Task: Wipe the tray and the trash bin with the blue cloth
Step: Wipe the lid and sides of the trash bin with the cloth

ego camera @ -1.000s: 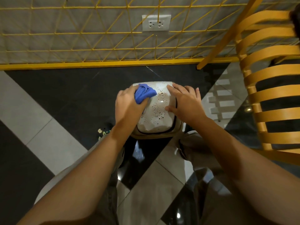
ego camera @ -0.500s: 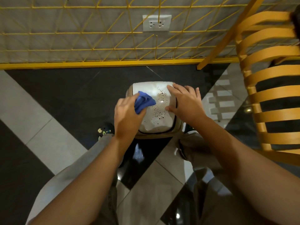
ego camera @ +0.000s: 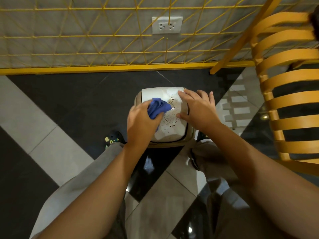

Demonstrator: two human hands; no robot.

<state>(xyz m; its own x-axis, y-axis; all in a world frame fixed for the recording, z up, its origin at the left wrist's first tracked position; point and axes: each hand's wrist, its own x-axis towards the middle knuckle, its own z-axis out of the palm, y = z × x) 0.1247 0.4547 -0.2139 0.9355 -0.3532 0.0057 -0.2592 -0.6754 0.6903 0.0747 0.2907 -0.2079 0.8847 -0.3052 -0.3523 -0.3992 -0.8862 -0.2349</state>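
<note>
Indoor room: polished tile floor (ego camera: 51, 135), slatted chair (ego camera: 293, 100), wall socket (ego camera: 167, 25)

No readable text, label or number anywhere.

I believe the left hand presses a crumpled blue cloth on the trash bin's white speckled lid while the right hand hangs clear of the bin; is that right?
Not quite: the head view shows the right hand resting on the trash bin's white speckled lid, fingers spread. The left hand does press the crumpled blue cloth there.
</note>
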